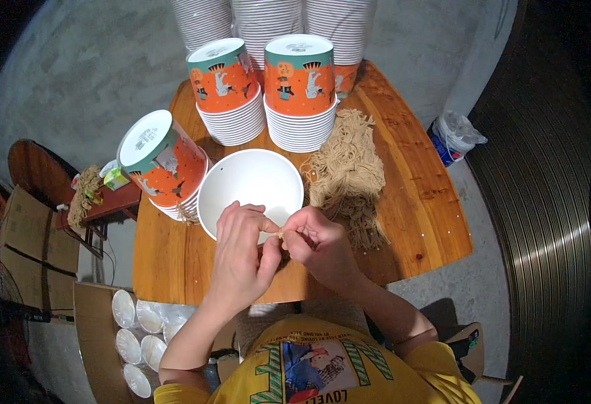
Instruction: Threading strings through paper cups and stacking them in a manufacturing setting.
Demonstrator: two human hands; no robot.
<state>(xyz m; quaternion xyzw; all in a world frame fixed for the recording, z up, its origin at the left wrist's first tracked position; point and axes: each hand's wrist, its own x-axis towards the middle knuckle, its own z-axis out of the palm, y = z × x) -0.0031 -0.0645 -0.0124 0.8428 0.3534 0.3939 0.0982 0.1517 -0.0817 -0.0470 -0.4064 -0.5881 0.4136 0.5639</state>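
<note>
While the white bowl [249, 180] sits open, left hand [241, 252] and right hand [319, 244] pinch 1 tan string [281, 235].

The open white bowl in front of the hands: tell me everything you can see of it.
The white bowl is a round paper-looking tub, plain white inside, standing upright and open on the wooden table. It looks empty apart from a tiny dark speck on the inner wall. Its left rim meets a tilted stack of orange printed tubs; a pile of tan string lies just right. The left hand and right hand overlap its near rim, pinching a tan strand together.
</note>
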